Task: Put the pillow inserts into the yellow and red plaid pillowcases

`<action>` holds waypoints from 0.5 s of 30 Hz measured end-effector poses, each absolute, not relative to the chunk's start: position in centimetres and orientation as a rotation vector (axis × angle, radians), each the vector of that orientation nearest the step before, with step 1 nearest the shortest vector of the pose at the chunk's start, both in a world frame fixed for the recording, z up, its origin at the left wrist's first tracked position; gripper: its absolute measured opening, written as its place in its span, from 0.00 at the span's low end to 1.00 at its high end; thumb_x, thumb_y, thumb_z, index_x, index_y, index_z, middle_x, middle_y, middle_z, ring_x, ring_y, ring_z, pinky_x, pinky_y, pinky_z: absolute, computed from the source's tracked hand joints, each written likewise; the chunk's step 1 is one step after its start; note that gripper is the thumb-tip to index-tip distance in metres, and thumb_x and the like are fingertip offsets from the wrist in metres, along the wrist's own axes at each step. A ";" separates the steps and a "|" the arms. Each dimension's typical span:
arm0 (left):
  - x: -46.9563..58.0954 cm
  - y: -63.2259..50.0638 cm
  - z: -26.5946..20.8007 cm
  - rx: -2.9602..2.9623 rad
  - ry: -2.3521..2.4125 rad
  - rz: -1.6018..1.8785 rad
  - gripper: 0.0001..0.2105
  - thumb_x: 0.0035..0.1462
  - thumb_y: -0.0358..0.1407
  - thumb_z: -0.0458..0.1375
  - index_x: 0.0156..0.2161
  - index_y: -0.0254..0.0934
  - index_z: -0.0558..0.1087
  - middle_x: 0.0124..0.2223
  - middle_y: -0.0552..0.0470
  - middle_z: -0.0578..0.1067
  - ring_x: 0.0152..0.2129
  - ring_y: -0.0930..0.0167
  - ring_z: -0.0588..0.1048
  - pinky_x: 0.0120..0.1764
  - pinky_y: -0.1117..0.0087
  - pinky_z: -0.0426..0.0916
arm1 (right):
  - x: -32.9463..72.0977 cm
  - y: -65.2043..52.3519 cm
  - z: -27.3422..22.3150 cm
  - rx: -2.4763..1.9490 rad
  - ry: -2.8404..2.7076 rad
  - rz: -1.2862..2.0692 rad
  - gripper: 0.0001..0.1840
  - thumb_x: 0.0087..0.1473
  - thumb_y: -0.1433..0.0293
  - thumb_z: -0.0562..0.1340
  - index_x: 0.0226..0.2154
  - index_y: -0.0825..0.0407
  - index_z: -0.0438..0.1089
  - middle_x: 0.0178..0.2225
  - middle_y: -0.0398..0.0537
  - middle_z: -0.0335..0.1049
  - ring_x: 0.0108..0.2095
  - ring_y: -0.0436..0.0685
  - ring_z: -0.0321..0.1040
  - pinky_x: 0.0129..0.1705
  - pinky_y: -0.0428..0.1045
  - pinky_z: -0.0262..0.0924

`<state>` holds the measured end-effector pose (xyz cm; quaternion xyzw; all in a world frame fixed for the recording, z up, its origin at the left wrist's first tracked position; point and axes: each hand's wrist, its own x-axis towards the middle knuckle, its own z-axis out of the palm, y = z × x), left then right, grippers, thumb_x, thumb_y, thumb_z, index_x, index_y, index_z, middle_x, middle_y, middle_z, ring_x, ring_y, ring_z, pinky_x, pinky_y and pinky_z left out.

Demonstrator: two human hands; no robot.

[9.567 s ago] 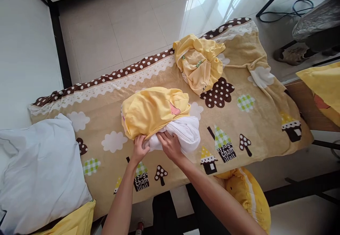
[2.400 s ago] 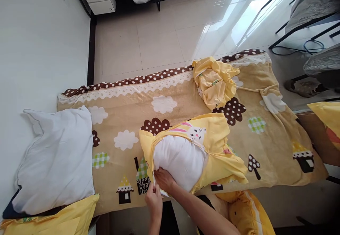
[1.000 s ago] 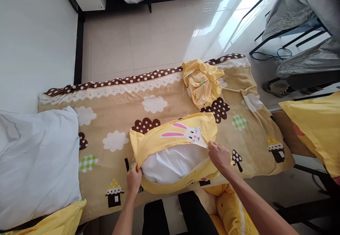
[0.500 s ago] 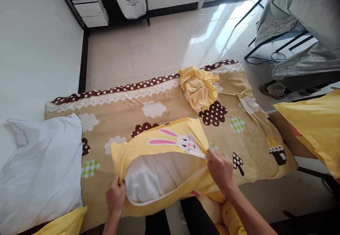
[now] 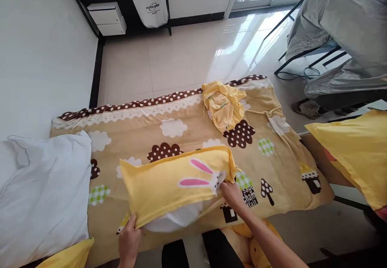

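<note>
A yellow pillowcase (image 5: 157, 187) printed with a white bunny with pink ears lies over a white pillow (image 5: 178, 218), whose lower edge shows beneath the fabric. My left hand (image 5: 129, 237) is closed on the pillowcase's lower left corner. At the bunny's face, my right hand (image 5: 231, 195) pinches the cloth near the right end; its fingertips are partly hidden in the folds. Under both lies a tan blanket (image 5: 193, 124) with cloud, mushroom and polka-dot prints.
A crumpled yellow cloth (image 5: 223, 104) rests toward the blanket's far edge. A large white pillow (image 5: 45, 195) is at the left, by the wall. On the right are another yellow pillow (image 5: 353, 139), a grey-covered chair (image 5: 326, 21) and a person's shoe (image 5: 308, 108). Below me sits a yellow plush (image 5: 260, 243).
The pillowcase's front panel has come down over the white pillow, covering most of it. My right hand has moved left and slightly down with the cloth; the left is slightly lower.
</note>
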<state>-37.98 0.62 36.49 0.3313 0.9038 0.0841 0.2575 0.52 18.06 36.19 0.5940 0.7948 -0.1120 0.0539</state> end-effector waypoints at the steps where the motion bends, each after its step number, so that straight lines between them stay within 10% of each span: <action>1: -37.8 0.5 36.5 0.918 2.475 0.231 0.10 0.45 0.24 0.50 0.27 0.42 0.68 0.21 0.55 0.67 0.21 0.68 0.66 0.28 0.71 0.53 | 1.0 17.9 36.4 1.832 2.405 -0.325 0.17 0.47 0.84 0.52 0.21 0.49 0.67 0.23 0.48 0.72 0.27 0.57 0.68 0.30 0.48 0.54; 8: -38.8 -3.7 35.8 0.864 2.881 0.312 0.11 0.51 0.34 0.50 0.19 0.43 0.55 0.18 0.54 0.60 0.20 0.68 0.63 0.26 0.70 0.54 | 2.9 13.8 38.8 1.928 2.715 -0.356 0.25 0.43 0.83 0.50 0.39 0.50 0.72 0.41 0.53 0.74 0.44 0.60 0.69 0.50 0.55 0.61; 15: -41.2 -4.5 30.1 0.630 2.365 -0.116 0.14 0.50 0.30 0.51 0.42 0.42 0.74 0.29 0.50 0.77 0.28 0.61 0.77 0.29 0.68 0.65 | 6.2 15.7 30.4 1.833 1.839 -1.854 0.18 0.45 0.57 0.64 0.37 0.50 0.76 0.40 0.56 0.78 0.43 0.65 0.73 0.47 0.58 0.65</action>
